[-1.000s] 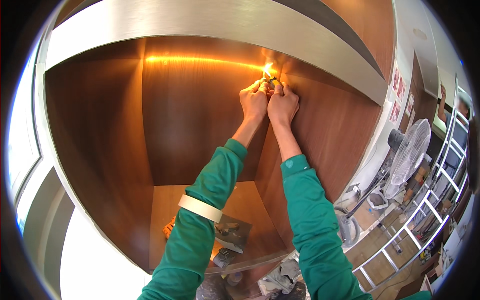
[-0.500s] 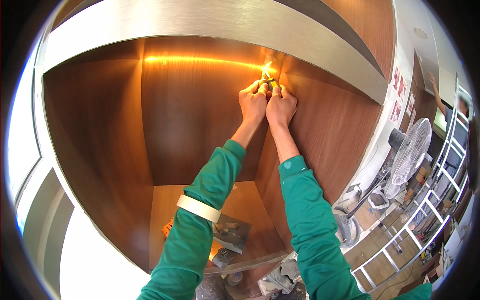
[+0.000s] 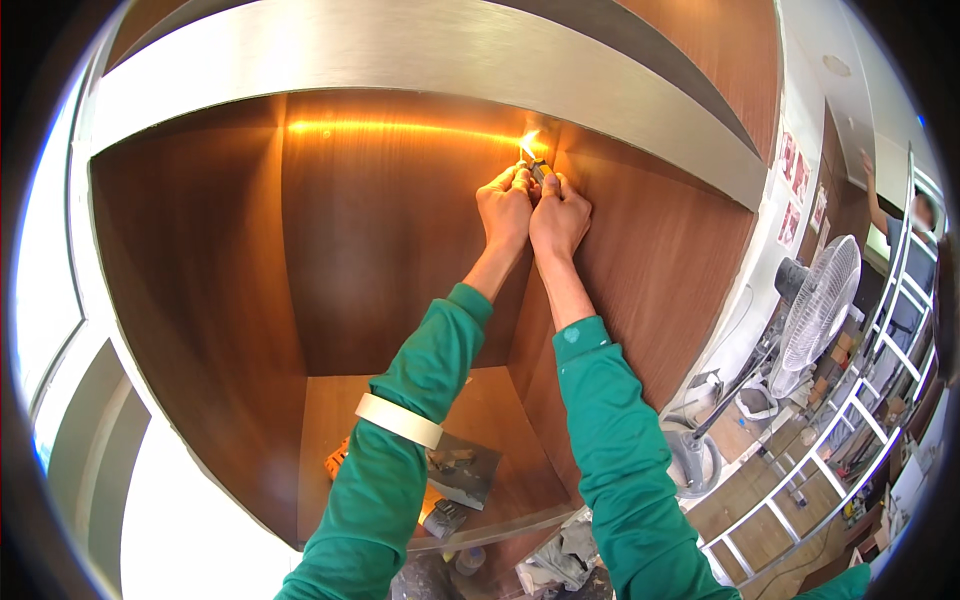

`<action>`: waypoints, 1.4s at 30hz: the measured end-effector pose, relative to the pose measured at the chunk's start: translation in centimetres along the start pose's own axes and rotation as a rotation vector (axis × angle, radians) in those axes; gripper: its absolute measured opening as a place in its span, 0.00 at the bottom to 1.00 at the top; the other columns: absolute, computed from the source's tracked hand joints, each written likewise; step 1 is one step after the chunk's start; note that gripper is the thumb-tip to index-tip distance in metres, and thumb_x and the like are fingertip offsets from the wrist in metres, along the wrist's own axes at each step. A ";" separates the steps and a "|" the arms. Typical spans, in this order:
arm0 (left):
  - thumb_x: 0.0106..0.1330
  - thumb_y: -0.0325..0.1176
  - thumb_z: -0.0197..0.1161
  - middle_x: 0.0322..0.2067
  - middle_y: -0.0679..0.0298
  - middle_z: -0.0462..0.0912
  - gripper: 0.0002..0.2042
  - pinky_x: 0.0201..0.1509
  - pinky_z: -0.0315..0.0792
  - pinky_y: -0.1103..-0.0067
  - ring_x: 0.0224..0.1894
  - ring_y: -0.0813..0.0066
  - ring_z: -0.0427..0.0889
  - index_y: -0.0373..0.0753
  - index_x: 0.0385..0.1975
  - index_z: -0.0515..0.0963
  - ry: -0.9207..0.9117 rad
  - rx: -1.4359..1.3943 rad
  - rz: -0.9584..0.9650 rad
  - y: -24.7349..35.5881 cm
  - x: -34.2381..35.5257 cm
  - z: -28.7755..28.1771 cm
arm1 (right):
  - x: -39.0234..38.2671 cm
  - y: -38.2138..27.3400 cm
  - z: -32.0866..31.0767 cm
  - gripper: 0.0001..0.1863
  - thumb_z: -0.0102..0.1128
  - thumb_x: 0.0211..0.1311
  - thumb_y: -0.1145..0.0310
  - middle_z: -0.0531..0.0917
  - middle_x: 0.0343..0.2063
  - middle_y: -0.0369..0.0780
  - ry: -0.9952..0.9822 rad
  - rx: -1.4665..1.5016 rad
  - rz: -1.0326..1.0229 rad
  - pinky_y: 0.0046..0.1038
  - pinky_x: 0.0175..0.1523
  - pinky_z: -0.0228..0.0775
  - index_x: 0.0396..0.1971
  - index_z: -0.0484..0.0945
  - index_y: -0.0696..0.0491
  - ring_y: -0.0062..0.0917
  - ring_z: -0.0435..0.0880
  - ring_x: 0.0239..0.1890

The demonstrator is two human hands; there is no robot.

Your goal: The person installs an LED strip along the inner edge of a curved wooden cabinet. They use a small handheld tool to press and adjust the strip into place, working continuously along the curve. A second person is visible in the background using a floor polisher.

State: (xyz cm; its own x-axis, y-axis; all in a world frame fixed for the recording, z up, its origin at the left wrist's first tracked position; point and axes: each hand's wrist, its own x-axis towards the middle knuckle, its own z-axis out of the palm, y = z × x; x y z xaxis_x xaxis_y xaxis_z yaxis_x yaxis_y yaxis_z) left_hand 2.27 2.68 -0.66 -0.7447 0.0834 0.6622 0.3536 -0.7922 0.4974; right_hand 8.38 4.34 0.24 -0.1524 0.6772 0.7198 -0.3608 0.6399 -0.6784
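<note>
Both arms in green sleeves reach up into a wooden alcove. My left hand point(image 3: 506, 208) and my right hand point(image 3: 560, 215) are pressed together at the top right corner, fingers pinched around a small dark part point(image 3: 537, 170) at the end of a glowing light strip point(image 3: 400, 129). What exactly each finger grips is too small to tell. A roll of pale tape point(image 3: 398, 420) sits around my left forearm like a bracelet.
The alcove has brown wood walls point(image 3: 200, 280) and a brushed metal band point(image 3: 420, 60) above. On its shelf point(image 3: 500, 440) lie grey sheets and small tools. At right stand a white fan point(image 3: 818, 305) and a metal ladder point(image 3: 860, 400), with another person high up.
Both hands stay at the same corner; the fingers have shifted only slightly on the small part.
</note>
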 end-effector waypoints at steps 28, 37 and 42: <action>0.61 0.23 0.59 0.14 0.73 0.71 0.10 0.22 0.59 0.78 0.19 0.86 0.63 0.30 0.17 0.77 0.168 0.050 0.059 -1.4 0.9 1.8 | 2.6 -0.9 -1.1 0.18 0.56 0.60 0.75 0.84 0.33 0.54 -0.094 -0.386 -0.388 0.40 0.45 0.77 0.51 0.77 0.61 0.46 0.85 0.38; 0.66 0.27 0.59 0.21 0.71 0.76 0.08 0.25 0.64 0.79 0.24 0.84 0.70 0.31 0.26 0.80 0.080 -0.113 0.027 -1.3 -0.3 1.6 | 1.7 -0.2 -0.9 0.16 0.63 0.56 0.72 0.84 0.32 0.54 -0.045 -0.310 -0.349 0.42 0.45 0.79 0.46 0.80 0.59 0.47 0.85 0.38; 0.68 0.27 0.58 0.23 0.70 0.77 0.08 0.26 0.66 0.79 0.25 0.82 0.72 0.31 0.29 0.80 0.112 -0.216 0.024 -2.0 0.0 2.4 | 1.8 -0.5 -0.9 0.18 0.65 0.54 0.70 0.84 0.31 0.55 -0.035 -0.282 -0.298 0.43 0.45 0.79 0.45 0.79 0.60 0.48 0.85 0.38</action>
State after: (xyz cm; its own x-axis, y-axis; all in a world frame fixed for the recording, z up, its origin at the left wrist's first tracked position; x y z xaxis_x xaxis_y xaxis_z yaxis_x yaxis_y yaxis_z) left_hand 2.98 5.70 -0.28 -0.8000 0.0045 0.6000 0.2519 -0.9050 0.3427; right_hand 9.16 5.55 1.78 -0.1120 0.4375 0.8922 -0.1287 0.8839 -0.4496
